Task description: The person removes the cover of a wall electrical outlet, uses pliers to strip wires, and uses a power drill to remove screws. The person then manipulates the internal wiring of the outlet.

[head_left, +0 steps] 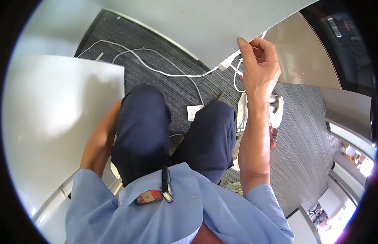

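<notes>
Right hand (262, 61), fingers curled at the grey panel (189, 28)'s edge, grip unclear, should avoid snagging the white cable (153, 70); left hand hidden, state unknown.

You show two arms (254, 140), one hand (261, 69) and two knees (146, 107). You carry one red packet (150, 197) and one small black gadget (167, 188). Around you are at least two big pale boards (156, 24), one white plug plate (194, 112), one bunch of yellow-green wire (234, 187), and at least two white cords (176, 75), too crossed for you to count exactly.
</notes>
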